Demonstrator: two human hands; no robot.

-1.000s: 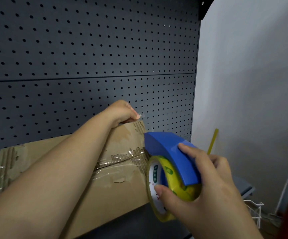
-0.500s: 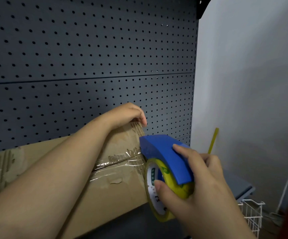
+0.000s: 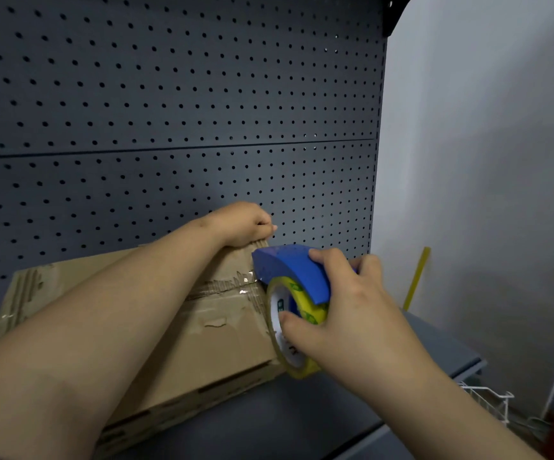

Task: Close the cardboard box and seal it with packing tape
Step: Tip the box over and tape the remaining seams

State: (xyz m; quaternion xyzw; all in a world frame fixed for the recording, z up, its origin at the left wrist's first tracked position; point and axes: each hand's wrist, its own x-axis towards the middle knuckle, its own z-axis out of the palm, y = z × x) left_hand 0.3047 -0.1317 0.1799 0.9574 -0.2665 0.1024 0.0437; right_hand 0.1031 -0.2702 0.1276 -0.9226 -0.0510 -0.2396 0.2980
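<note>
While two hands grip, one box (image 3: 182, 343).

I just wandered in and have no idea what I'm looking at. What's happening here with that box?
A person is taping shut a worn brown cardboard box that sits on a dark grey shelf in front of a pegboard wall. The left hand presses on the box's far top corner. The right hand holds a blue tape dispenser with a yellow roll against the box's right end, at the clear tape over the seam.
</note>
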